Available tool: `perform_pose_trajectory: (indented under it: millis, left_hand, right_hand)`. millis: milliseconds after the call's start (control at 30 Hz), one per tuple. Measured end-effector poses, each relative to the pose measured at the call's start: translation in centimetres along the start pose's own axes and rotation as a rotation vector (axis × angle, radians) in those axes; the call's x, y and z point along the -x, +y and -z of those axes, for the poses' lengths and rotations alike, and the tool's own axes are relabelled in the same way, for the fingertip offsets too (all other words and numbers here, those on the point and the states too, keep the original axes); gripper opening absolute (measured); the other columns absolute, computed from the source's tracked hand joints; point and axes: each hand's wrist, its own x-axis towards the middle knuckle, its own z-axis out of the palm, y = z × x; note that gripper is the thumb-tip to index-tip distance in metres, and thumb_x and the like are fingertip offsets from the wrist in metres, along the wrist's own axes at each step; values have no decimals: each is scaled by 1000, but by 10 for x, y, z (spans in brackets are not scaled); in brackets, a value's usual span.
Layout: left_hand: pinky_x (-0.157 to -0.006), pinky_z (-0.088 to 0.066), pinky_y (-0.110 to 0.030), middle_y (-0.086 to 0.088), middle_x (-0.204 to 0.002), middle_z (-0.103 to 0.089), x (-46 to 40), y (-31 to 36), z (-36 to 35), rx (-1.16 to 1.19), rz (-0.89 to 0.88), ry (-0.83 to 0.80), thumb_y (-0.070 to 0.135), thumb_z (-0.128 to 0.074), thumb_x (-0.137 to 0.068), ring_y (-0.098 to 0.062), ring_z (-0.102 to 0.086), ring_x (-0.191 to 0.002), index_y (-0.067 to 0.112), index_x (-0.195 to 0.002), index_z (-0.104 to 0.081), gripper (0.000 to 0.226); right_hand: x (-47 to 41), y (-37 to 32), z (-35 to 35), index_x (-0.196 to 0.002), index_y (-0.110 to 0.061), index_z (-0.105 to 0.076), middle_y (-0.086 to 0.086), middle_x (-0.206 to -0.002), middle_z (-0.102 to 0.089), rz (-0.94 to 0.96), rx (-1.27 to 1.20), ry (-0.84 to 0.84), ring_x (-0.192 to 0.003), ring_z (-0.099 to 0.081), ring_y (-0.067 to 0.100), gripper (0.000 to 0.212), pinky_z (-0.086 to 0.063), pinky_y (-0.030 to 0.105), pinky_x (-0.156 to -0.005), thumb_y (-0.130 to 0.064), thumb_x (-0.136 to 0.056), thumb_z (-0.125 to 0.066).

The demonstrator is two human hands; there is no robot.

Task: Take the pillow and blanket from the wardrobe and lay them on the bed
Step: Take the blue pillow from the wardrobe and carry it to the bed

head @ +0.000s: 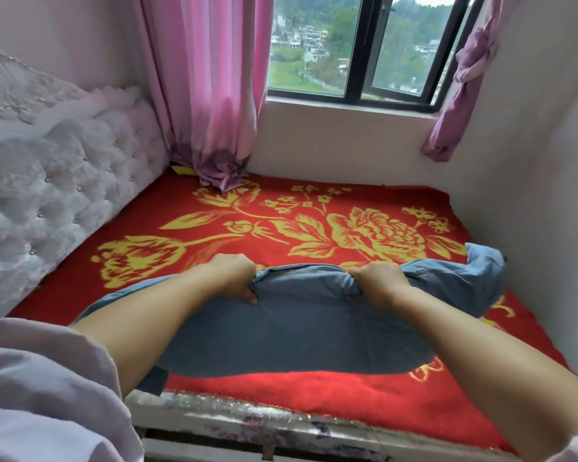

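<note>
Both hands, left hand (236,275) and right hand (377,283), fingers clenched on blue blanket's (297,331) far edge; long axis runs left-right across bed (281,391).

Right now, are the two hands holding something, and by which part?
Both the left hand and the right hand grip the blue-grey fabric blanket by its bunched far edge.

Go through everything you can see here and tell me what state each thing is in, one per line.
Blue blanket: bunched, lying on the bed, far edge gripped by both hands.
Left hand: closed on the blanket.
Right hand: closed on the blanket.
Red floral bedspread: spread flat.
Pink curtain: hanging loose, hem resting on the bed.
Purple curtain: knotted up.
Window: seemingly shut.
</note>
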Motion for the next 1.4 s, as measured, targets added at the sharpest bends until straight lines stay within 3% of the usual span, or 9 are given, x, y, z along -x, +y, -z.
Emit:
perform_pose_trajectory:
  millis: [367,633,833,1067,1233,1400]
  left_hand:
    - [-66,-46,-32,-4,-98,-68,-150,-96,45,-35,3,28,58,-70,-69,-27,-64,-91,17,-96,-63,49]
    - [-62,-44,-31,-4,-97,-67,-217,-137,63,4,54,2,56,-69,-71,-26,-62,-86,15,-95,-62,48]
    - [-68,-51,-33,-4,-99,-69,-283,-165,77,11,158,-23,56,-68,-71,-26,-64,-91,16,-101,-64,50]
    - [-74,-53,-35,-7,-104,-70,-408,-163,120,10,204,-141,51,-67,-75,-29,-65,-95,14,-102,-65,45]
    - [-71,-51,-34,-4,-102,-69,-463,-170,178,67,218,-77,50,-68,-74,-26,-64,-93,17,-102,-65,43]
    - [-66,-47,-32,-4,-99,-69,-477,-195,191,96,247,-60,53,-68,-73,-26,-64,-91,18,-100,-65,44]
  right_hand:
    - [-175,15,0,-114,-22,-56,6,-113,-67,4,-55,-20,-104,-62,29,29,-45,33,-73,-35,-89,-53]
    - [-283,34,-2,-110,-23,-56,6,-108,-68,103,-8,6,-99,-64,29,25,-39,31,-67,-33,-88,-51]
    - [-391,54,-5,-107,-22,-61,7,-106,-69,194,-32,71,-98,-65,29,35,-36,30,-65,-48,-84,-54]
    - [-508,121,-42,-111,-22,-60,9,-107,-69,248,-127,-43,-99,-64,31,32,-38,32,-66,-39,-84,-54]
    - [-568,179,-16,-107,-19,-57,7,-102,-70,280,-97,61,-94,-65,30,31,-36,29,-62,-42,-86,-51]
    - [-602,183,12,-107,-18,-58,7,-103,-69,307,-50,72,-93,-65,31,30,-37,30,-62,-40,-88,-51]
